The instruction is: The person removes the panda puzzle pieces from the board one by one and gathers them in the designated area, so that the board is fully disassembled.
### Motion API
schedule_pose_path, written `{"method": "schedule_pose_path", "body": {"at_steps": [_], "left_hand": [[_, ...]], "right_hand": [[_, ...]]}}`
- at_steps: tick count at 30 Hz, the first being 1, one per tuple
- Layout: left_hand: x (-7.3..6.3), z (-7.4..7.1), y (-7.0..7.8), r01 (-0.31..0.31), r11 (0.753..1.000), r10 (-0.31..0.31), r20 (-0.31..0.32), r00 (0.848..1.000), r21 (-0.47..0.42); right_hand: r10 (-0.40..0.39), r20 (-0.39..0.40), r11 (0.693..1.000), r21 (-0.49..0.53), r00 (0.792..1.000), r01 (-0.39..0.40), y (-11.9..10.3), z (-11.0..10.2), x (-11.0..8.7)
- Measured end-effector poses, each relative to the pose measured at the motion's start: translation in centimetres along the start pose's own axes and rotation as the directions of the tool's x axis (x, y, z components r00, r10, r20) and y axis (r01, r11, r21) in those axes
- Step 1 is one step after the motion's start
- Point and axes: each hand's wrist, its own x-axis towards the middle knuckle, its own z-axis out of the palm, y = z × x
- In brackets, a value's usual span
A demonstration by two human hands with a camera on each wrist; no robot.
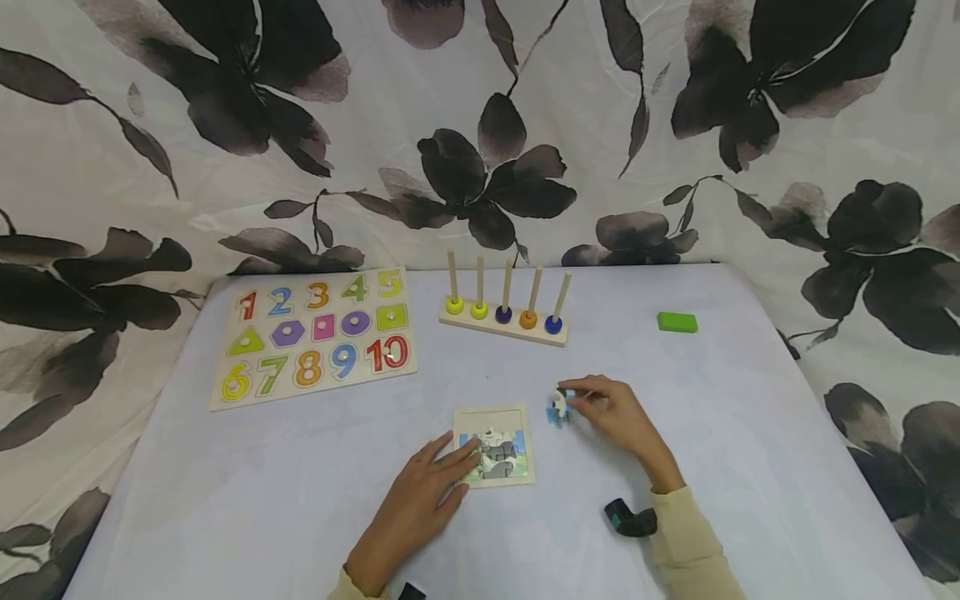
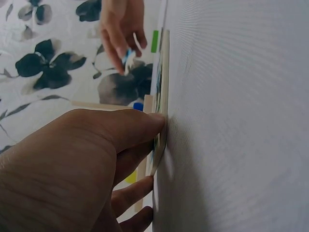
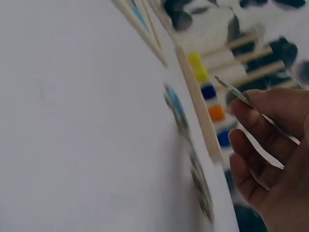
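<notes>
A small wooden jigsaw puzzle (image 1: 498, 467) with a black-and-white animal picture lies in its pale square tray (image 1: 493, 410). My left hand (image 1: 423, 492) rests on the tray's left side, fingers fairly straight; in the left wrist view its thumb (image 2: 140, 128) touches the tray's edge. To the right, my right hand (image 1: 611, 412) pinches a thin jigsaw piece (image 3: 232, 89) between thumb and fingers, raised off the table in the right wrist view. Other loose jigsaw pieces (image 3: 200, 183) lie blurred on the cloth below that hand.
A wooden number and shape board (image 1: 300, 333) lies at the back left. Behind the tray stands a peg stacker (image 1: 502, 323) with coloured rings on upright rods. At the back right is a green block (image 1: 677, 322). Floral fabric (image 1: 487, 175) hangs behind the white-covered table (image 1: 247, 500).
</notes>
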Motion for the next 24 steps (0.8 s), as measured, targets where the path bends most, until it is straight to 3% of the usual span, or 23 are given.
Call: {"method": "schedule_pose_path", "body": {"at_steps": [5, 10, 24], "left_hand": [[0.1, 0.0, 0.1, 0.013, 1.000, -0.013, 0.001, 1.000, 0.003], [0.1, -0.1, 0.2, 0.017, 1.000, -0.017, 0.000, 1.000, 0.004], [0.1, 0.0, 0.1, 0.013, 1.000, -0.013, 0.002, 1.000, -0.003]], "right_hand": [[0.065, -0.023, 0.996, -0.065, 0.998, -0.067, 2.5, -4.2, -1.1], [0.109, -0.017, 0.990, -0.087, 0.994, -0.110, 5.2, -6.4, -2.3], [0.144, 0.005, 0.973, -0.181, 0.990, -0.141, 6.1, -6.8, -2.6]]}}
